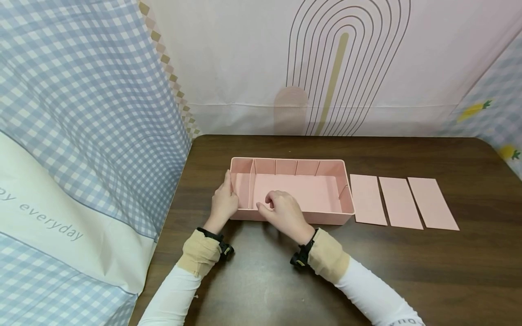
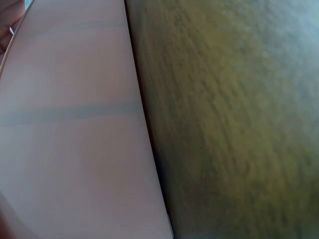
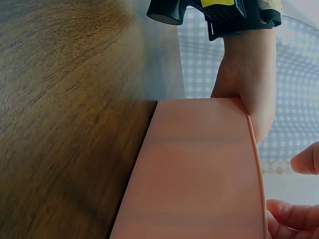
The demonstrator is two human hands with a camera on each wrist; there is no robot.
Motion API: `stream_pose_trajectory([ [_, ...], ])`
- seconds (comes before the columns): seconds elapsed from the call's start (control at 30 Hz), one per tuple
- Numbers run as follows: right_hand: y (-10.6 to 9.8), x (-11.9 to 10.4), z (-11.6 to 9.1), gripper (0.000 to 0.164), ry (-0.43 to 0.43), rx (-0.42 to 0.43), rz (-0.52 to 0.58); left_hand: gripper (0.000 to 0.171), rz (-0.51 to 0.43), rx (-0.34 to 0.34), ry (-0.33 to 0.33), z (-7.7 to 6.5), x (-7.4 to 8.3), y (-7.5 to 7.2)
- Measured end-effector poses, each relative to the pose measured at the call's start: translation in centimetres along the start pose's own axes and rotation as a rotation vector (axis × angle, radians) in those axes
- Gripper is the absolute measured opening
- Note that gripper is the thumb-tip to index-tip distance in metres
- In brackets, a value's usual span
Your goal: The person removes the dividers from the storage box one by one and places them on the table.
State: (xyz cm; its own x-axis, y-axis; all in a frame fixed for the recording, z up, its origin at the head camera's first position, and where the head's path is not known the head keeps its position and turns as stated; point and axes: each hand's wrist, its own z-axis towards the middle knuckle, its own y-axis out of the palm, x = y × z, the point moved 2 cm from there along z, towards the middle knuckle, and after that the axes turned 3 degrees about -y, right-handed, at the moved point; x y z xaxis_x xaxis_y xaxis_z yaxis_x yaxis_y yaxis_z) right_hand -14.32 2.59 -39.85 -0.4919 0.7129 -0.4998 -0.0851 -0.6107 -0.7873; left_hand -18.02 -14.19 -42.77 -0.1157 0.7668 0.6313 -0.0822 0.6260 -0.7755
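A pink rectangular box (image 1: 326,218), open at the top, sits on the brown table. One upright divider (image 1: 252,185) stands across it near the left end, leaving a narrow compartment there. My left hand (image 1: 223,201) rests against the box's left end, fingers extended along the outside of that wall. Over the front rim hovers my right hand (image 1: 285,213), with bent fingers and the thumb apart from them, holding nothing. Close up, the front wall (image 2: 75,164) fills much of the left wrist view. The right wrist view shows that wall (image 3: 194,179) and right-hand fingers (image 3: 294,215) beside its rim.
Three flat pink panels (image 1: 369,199) lie side by side on the table, just right of the box. Slot ridges line the box's back and right inner walls. A checked blue cloth (image 1: 94,113) hangs along the left table edge; a patterned cloth (image 1: 236,68) hangs behind.
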Motion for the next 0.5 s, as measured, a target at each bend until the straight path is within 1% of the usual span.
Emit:
stream_pose_trajectory([
  [0.27, 0.37, -0.22, 0.29, 0.022, -0.008, 0.020, -0.003, 0.063, 0.020, 0.015, 0.021, -0.06, 0.05, -0.06],
  [0.5, 0.94, -0.52, 0.43, 0.022, -0.022, 0.040, -0.048, 0.061, 0.019, 0.021, 0.029, -0.11, 0.01, 0.00],
])
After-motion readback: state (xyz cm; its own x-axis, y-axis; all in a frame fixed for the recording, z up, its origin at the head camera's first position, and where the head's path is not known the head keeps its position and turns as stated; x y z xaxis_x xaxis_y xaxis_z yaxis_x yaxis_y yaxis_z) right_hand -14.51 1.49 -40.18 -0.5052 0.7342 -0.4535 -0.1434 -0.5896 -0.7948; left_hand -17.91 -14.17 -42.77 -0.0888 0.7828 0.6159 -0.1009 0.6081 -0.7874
